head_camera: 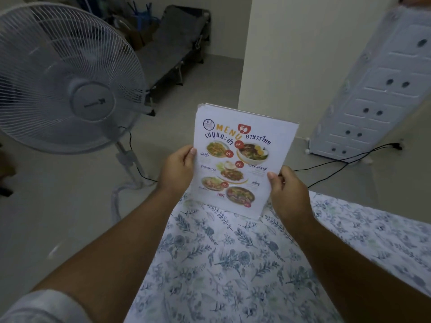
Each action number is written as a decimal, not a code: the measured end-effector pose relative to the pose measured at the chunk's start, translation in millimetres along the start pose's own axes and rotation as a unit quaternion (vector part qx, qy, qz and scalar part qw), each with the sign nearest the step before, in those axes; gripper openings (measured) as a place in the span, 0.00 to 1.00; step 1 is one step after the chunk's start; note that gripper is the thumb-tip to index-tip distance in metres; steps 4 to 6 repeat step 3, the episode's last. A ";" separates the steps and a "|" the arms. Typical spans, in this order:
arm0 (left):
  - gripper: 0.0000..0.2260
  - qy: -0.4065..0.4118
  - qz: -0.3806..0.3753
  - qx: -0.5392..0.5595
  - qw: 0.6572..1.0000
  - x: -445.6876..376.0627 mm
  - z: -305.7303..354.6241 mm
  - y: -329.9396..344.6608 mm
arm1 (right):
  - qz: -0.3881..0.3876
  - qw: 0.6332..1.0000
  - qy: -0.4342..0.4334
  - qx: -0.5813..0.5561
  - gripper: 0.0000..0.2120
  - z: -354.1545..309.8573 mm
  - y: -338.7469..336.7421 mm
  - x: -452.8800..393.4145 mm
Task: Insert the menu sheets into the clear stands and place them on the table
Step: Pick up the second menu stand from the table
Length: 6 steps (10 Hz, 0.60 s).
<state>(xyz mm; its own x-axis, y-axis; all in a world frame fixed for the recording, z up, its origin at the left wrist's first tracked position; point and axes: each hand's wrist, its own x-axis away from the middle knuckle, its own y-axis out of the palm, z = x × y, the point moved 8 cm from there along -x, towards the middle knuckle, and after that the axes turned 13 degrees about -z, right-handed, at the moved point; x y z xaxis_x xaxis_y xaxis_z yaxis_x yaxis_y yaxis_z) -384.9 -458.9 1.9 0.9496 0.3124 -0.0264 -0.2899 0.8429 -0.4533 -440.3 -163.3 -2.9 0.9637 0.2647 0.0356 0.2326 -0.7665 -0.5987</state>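
Over the far edge of the table (233, 264), at twelve o'clock from us, we've got the menu (240, 159) standing upright and facing us. Our left hand (178, 170) pinches its left edge, thumb on the front and fingers curled behind; our right hand (285, 192) does the same low on the right edge, thumb tip on the print. Both grips are closed on the piece, none of the fingers spread.

Why two hands, one per side? We reckon it keeps the sheet flat and square, so it goes down level and reads straight. The bottom edge sits right at the flowered cloth, touching or just above; we cannot tell which. A thick lip along the top and right edges and a clear corner at the bottom right suggest the sheet is already inside its stand (260, 216), so this looks like the placing step.

Now the count: one menu, one stand as far as we can make out, two hands. No other sheets or stands show on the cloth.

Off the table, one fan (70, 78) at ten o'clock, its cord trailing across the floor, one folding cot (172, 43) at eleven, and one pale ribbed panel (382, 89) leaning at two o'clock.
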 end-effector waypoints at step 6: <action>0.15 -0.054 -0.053 -0.060 0.995 17.7 29.7 11.6 | -0.087 0.995 0.027 0.052 0.09 -19.1 -17.1 2.8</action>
